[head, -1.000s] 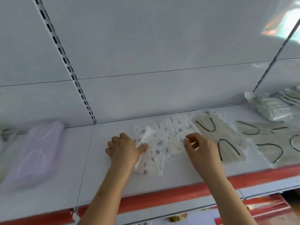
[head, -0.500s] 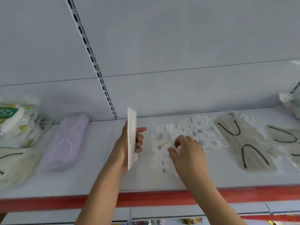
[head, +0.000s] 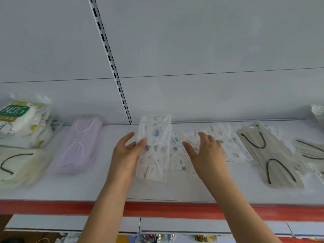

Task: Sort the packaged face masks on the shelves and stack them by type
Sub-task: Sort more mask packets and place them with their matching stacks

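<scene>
My left hand (head: 125, 151) pinches a clear packet of white masks with small blue prints (head: 155, 146) by its left edge, thumb on top, above the middle of the white shelf (head: 175, 188). My right hand (head: 206, 151) lies with spread fingers on more printed mask packets (head: 229, 142) fanned out just to the right. A lilac mask pack (head: 78, 146) lies to the left. Grey-beige masks with black ear loops (head: 270, 155) lie to the right.
An N95 pack (head: 15, 111) tops a heap of white packets at the far left, above a pale pack with a black loop (head: 17, 165). More grey masks (head: 310, 151) reach the right edge. A red strip (head: 175, 209) marks the shelf front. A slotted upright (head: 112, 64) runs up the back wall.
My left hand lifted one printed packet off the shelf, held it edge-on, and now has it face-up. My right hand stayed on the fanned printed packets. The view swung left, revealing the N95 heap.
</scene>
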Demonstrator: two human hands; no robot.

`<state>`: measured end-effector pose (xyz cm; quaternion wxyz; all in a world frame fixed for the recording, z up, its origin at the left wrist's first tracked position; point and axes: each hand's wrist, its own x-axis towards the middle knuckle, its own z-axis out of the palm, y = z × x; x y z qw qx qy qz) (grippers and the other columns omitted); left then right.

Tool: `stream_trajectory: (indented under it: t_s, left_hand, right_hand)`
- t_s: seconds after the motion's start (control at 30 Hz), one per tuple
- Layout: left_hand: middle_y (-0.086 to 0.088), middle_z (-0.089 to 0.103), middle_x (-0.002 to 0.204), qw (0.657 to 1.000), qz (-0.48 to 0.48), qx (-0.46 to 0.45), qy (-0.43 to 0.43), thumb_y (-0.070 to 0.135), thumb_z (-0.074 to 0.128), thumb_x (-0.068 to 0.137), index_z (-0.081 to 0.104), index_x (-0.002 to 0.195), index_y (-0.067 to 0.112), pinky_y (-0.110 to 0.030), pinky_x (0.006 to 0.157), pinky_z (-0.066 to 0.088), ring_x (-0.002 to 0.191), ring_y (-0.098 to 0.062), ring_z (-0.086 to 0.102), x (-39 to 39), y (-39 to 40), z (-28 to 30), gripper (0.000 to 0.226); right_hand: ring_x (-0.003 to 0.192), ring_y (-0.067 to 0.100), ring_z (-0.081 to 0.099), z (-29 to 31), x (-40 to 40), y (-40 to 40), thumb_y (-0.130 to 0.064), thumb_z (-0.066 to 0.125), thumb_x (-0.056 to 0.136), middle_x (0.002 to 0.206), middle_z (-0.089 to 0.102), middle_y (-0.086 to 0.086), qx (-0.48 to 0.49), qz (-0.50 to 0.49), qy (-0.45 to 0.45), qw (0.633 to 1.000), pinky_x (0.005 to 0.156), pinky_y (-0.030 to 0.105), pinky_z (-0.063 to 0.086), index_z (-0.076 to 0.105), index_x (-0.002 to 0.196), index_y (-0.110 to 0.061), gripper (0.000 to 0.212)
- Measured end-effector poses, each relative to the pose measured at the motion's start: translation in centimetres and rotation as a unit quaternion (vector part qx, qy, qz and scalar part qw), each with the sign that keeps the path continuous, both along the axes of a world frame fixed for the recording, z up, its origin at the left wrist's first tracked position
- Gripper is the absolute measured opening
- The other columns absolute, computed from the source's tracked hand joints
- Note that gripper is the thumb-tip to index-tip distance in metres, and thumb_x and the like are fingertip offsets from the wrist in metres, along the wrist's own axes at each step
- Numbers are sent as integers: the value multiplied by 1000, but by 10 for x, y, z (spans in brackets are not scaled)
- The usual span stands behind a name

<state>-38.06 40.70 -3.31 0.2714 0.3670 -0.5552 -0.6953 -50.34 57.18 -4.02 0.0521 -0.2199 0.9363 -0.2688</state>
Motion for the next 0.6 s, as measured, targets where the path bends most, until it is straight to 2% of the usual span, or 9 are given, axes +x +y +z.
stream_trajectory:
  t_s: [0.03, 0.07, 0.17, 0.23, 0.27, 0.33, 0.43, 0.5, 0.6]
  left_hand:
    - [-6, 80, 95, 1000, 3, 4, 2, 12, 73, 91, 63, 127, 14, -44, 85, 59, 93, -25, 76, 5, -5, -1, 37]
    - [-10, 79, 99, 1000, 3, 6, 4, 12, 72, 92, 67, 124, 11, -44, 86, 59, 95, -28, 76, 9, -9, -2, 33]
    - [-14, 78, 99, 1000, 4, 25, 9, 13, 70, 92, 73, 109, 7, -39, 78, 58, 89, -27, 76, 15, -9, -4, 19]
    - [-12, 79, 97, 998, -13, 58, 17, 15, 69, 92, 73, 104, 8, -37, 75, 57, 86, -24, 76, 15, -6, -6, 14]
    - [-11, 79, 97, 997, -21, 75, 21, 16, 68, 93, 73, 101, 8, -37, 75, 57, 86, -24, 75, 16, -4, -6, 12]
    - [-10, 78, 96, 995, -32, 91, 22, 17, 67, 93, 72, 96, 11, -38, 75, 56, 84, -23, 74, 16, -2, -6, 8]
    - [-9, 78, 93, 994, -40, 98, 26, 15, 67, 93, 70, 91, 11, -38, 75, 57, 80, -21, 75, 17, 1, -6, 5]
    - [-9, 79, 90, 994, -47, 99, 28, 14, 67, 93, 70, 91, 11, -37, 73, 57, 78, -20, 75, 16, 5, -4, 5]
    - [-9, 79, 93, 992, -66, 102, 35, 15, 66, 93, 70, 95, 10, -35, 69, 59, 79, -19, 76, 17, 8, -1, 7]
  right_hand:
    - [127, 29, 44, -4, -4, 3, -59, 50, 94, 134, 52, 7, 93, -19, 21, 995, 101, 37, 38, 49, 132, -14, 59]
    - [126, 28, 42, -9, -8, 5, -61, 52, 93, 132, 50, 6, 137, -31, 36, 989, 102, 38, 36, 52, 128, -15, 58]
    - [116, 22, 45, -14, -8, 4, -48, 63, 91, 117, 58, -2, 75, -26, 81, 994, 96, 33, 34, 65, 104, -24, 28]
    - [117, 22, 47, -16, -7, 3, -39, 67, 90, 117, 61, -4, 23, -36, 101, 994, 99, 34, 32, 69, 96, -24, 16]
    - [120, 23, 46, -17, -7, 3, -39, 68, 90, 121, 61, -3, 15, -45, 107, 993, 103, 36, 32, 68, 97, -23, 18]
    - [127, 28, 44, -19, -9, 6, -47, 65, 90, 131, 56, 3, 54, -60, 106, 991, 111, 39, 30, 62, 113, -19, 36]
    - [125, 32, 45, -10, -17, 8, -59, 60, 88, 130, 53, 11, 142, -75, 66, 985, 106, 40, 32, 48, 127, -11, 63]
    - [121, 32, 47, -3, -24, 5, -58, 64, 86, 125, 55, 10, 143, -78, 12, 987, 100, 41, 34, 48, 124, -11, 63]
    - [110, 27, 56, 0, -34, 5, -38, 71, 87, 104, 63, -1, 30, -98, -47, 994, 93, 38, 34, 52, 122, -15, 46]
